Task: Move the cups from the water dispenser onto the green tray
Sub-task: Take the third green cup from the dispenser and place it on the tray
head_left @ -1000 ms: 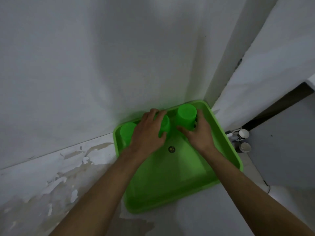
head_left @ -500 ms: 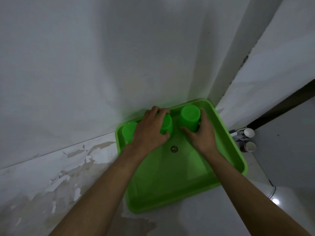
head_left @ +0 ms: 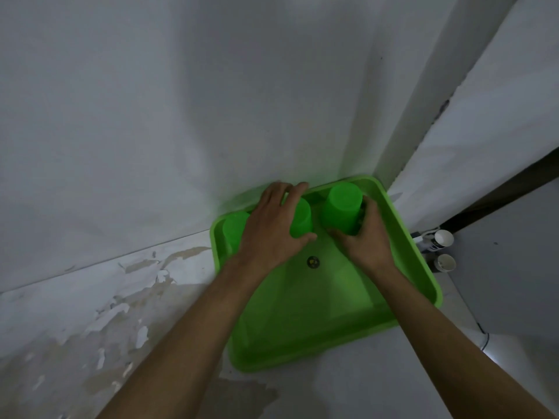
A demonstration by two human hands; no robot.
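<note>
The green tray point(head_left: 317, 337) sits in the wall corner on the peeling surface; my left hand point(head_left: 272, 225) clasps the middle cup point(head_left: 301, 220), hiding part of the left cup point(head_left: 234, 231), my right hand point(head_left: 367, 237) clasps the right cup point(head_left: 343, 208), two paper cups point(head_left: 444, 251) stand beyond the rim.

Green tray point(head_left: 302, 334): bright green plastic, squarish with raised rim, lies flat, its far corner pushed into the wall corner; small dark round mark on the floor of it.
Left cup point(head_left: 234, 229): green, upside down, in the tray's far-left corner.
Middle cup point(head_left: 301, 219): green, inverted, at the far edge, partly covered.
Right cup point(head_left: 343, 207): green, inverted, slightly tilted, near the far-right corner.
</note>
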